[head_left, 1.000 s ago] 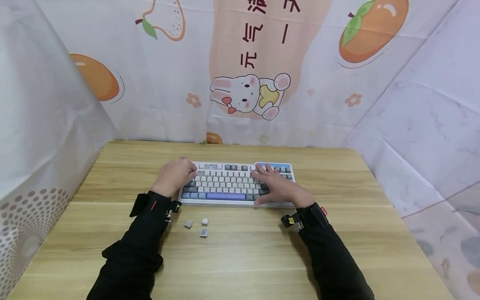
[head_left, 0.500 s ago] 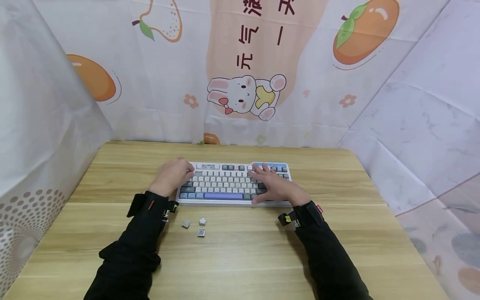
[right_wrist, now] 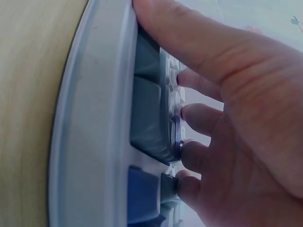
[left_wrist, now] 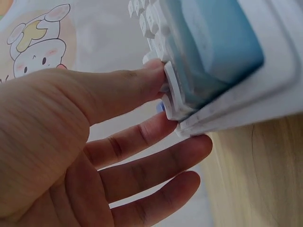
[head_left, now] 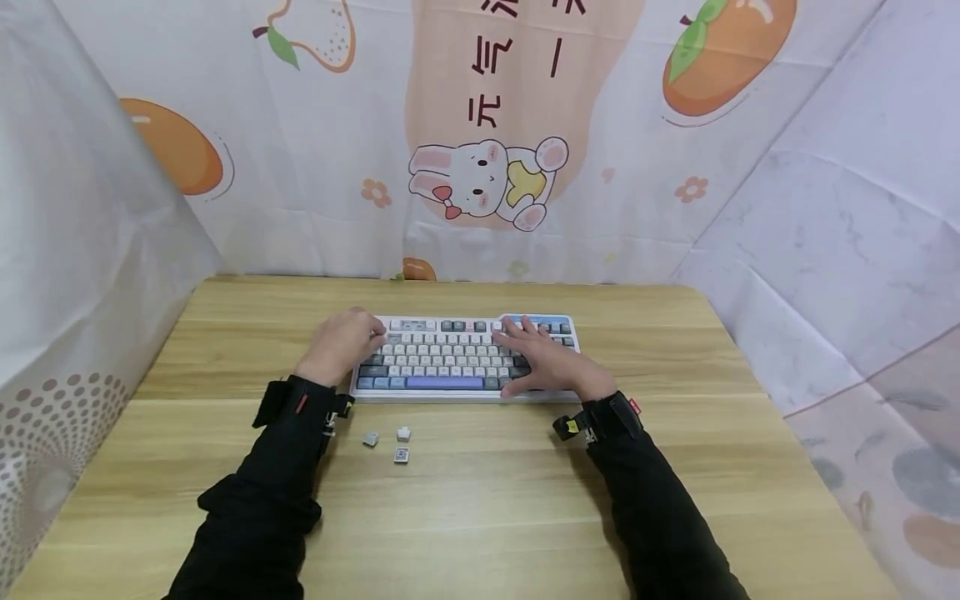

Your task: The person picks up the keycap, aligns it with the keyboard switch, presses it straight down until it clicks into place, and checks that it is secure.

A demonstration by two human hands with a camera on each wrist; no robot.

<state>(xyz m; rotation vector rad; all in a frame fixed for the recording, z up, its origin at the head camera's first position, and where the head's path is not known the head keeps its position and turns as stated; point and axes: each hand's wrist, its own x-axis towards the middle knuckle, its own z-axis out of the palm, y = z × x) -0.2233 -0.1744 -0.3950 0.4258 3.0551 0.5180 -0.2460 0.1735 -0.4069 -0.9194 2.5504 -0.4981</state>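
Note:
A white keyboard [head_left: 442,361] with white, grey and blue keys and a purple space bar lies flat on the table. At its upper left corner my left hand [head_left: 337,346] pinches a white keycap [left_wrist: 173,87] between thumb and index finger; the other fingers extend beside the keyboard's edge. The keycap is partly hidden by the thumb. My right hand [head_left: 551,367] rests spread over the keyboard's right side. Its thumb [right_wrist: 165,23] touches the front edge, while the fingertips press on keys. Three loose pale keycaps [head_left: 402,455] lie in front of the keyboard, left of centre.
The wooden table [head_left: 465,508] extends around the keyboard on all sides. Behind it hangs a printed white curtain [head_left: 315,183], with more sheeting at the left and right. Both wrists wear black straps with small cameras.
The head view has shifted slightly, so the whole scene sits a little further left and higher. Both hands keep their places on the keyboard, and the loose keycaps stay put.

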